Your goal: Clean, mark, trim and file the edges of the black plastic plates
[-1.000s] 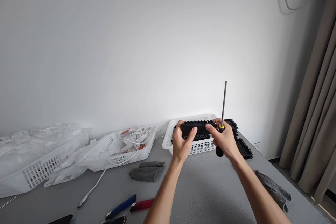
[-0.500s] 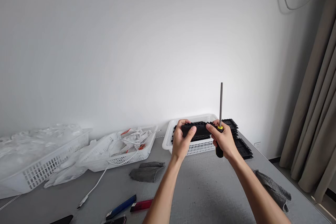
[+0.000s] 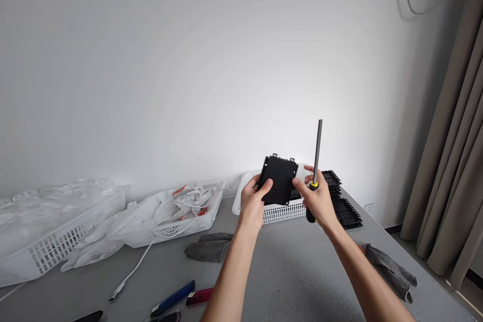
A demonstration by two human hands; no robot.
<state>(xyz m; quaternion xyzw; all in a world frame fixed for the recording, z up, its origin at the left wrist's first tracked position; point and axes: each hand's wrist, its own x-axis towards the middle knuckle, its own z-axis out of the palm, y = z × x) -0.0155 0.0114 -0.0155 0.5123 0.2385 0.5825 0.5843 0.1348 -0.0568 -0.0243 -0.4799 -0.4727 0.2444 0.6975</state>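
My left hand (image 3: 253, 198) grips the left side of a flat black plastic plate (image 3: 278, 178) with small tabs along its edges, its broad face turned towards me. In my right hand (image 3: 319, 196) is a file (image 3: 317, 153) with a black handle and a yellow ring, its metal blade pointing up. That hand's thumb meets the plate's right edge, while its upper fingers are partly spread behind the file. Behind the plate stands a white basket (image 3: 281, 215) with black parts in it, partly hidden.
More black plates (image 3: 347, 213) lie right of the basket. Grey gloves or cloths (image 3: 207, 247) (image 3: 392, 266) lie on either side. White baskets (image 3: 56, 251) (image 3: 211, 219) with plastic bags stand left. A white cable (image 3: 139, 264), a blue object (image 3: 172, 298) and a red object (image 3: 199, 296) lie in front.
The black plate has turned from nearly edge-on to show its broad flat face. My left hand has shifted slightly left, and the file has tilted a little to the right.
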